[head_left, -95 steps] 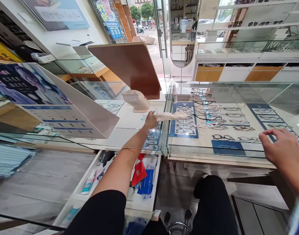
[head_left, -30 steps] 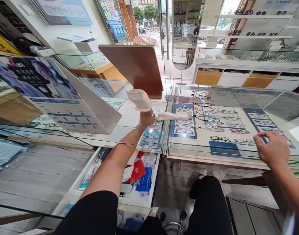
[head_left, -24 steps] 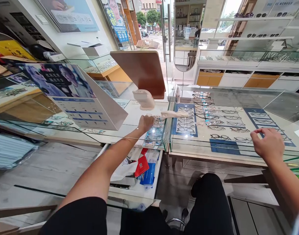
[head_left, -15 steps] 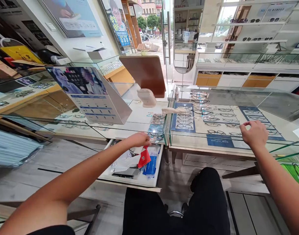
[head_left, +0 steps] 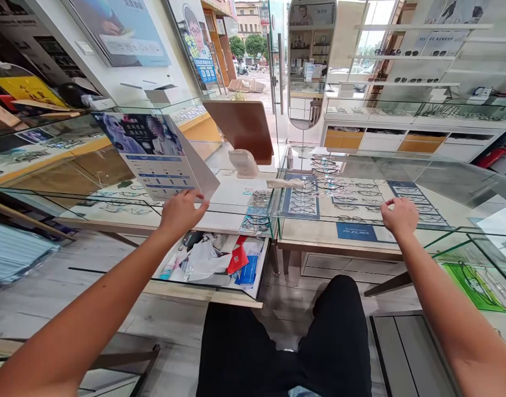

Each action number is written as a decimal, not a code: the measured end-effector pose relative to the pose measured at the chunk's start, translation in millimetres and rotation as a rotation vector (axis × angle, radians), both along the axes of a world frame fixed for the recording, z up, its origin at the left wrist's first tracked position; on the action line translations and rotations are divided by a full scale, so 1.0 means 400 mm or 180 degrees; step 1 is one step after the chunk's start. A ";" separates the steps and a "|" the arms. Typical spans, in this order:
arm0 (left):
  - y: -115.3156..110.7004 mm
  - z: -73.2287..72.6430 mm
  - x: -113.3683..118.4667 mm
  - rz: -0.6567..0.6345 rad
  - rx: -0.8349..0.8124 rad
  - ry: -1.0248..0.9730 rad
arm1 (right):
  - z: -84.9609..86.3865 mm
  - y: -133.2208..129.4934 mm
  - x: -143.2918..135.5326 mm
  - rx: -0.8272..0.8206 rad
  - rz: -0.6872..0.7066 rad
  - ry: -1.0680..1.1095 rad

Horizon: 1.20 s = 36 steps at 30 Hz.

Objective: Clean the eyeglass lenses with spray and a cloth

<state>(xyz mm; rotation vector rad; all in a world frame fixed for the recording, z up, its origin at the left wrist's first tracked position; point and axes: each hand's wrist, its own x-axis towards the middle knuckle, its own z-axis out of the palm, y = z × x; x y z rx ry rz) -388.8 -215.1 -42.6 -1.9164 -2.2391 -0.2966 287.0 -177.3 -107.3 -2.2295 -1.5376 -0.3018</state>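
My left hand is over the left glass counter, just in front of the lower part of a standing calendar-like display card. Its thumb and fingers are apart and nothing shows in it. Below and to its right is a pulled-out drawer, filled with white paper or plastic wrapping, a red card and a blue booklet. Above the right glass counter, my right hand has its thumb and forefinger pinched together. Whatever it may hold is too small to make out. Rows of eyeglasses lie beneath that counter's glass.
A brown-backed screen on a white stand is on the left counter. A rolled beige cloth and a small bottle sit near the counters' join. My legs are under the counter edge, beside the open drawer.
My left hand has moved left and up from above the drawer to the display card, and its fingers have opened. The view has shifted slightly; my right hand stays pinched over the right counter.
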 end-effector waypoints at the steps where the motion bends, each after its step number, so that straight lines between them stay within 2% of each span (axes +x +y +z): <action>1: 0.004 -0.007 -0.015 0.0100 0.0003 -0.0032 | 0.000 0.000 0.000 -0.0007 0.0011 -0.0021; 3: 0.002 -0.016 -0.030 0.0246 0.0052 -0.0058 | -0.001 0.002 0.000 -0.0029 0.0011 -0.0051; 5: -0.007 -0.018 -0.016 0.0274 0.0155 -0.0030 | -0.003 0.003 -0.001 -0.0042 -0.0014 -0.0044; 8: -0.009 -0.005 0.078 -0.0158 0.0246 -0.0032 | -0.005 0.005 -0.005 -0.0025 -0.0032 0.0000; 10: 0.013 0.011 0.187 -0.0642 0.0227 -0.0074 | -0.005 0.006 -0.007 -0.0009 -0.0035 0.0034; 12: 0.055 0.027 0.322 -0.1253 0.0196 -0.0148 | -0.004 0.004 -0.008 0.0015 -0.0035 0.0066; 14: 0.115 0.042 0.465 -0.2242 0.0217 -0.0351 | -0.003 0.003 -0.009 0.0048 -0.0020 0.0098; 15: 0.149 0.047 0.534 -0.2601 0.0204 -0.0371 | -0.002 0.002 -0.010 0.0062 -0.0009 0.0114; 16: 0.184 0.051 0.598 -0.2823 0.0152 -0.0340 | -0.001 0.001 -0.010 0.0074 0.0004 0.0129; 18: 0.252 0.051 0.708 -0.2966 -0.0048 -0.0183 | 0.000 -0.001 -0.011 0.0090 0.0037 0.0158; 21: 0.340 0.038 0.816 -0.3057 -0.0271 -0.0048 | -0.001 0.000 -0.012 0.0101 0.0070 0.0197; 24: 0.399 0.015 0.867 -0.3094 -0.0379 0.0133 | -0.005 0.003 -0.012 0.0114 0.0063 0.0189; 28: 0.436 -0.012 0.891 -0.3054 -0.0396 0.0319 | -0.011 0.007 -0.011 0.0199 0.0095 0.0185; 36: 0.415 -0.025 0.909 -0.2969 -0.0025 0.0569 | -0.004 0.003 -0.018 0.0188 0.0072 0.0322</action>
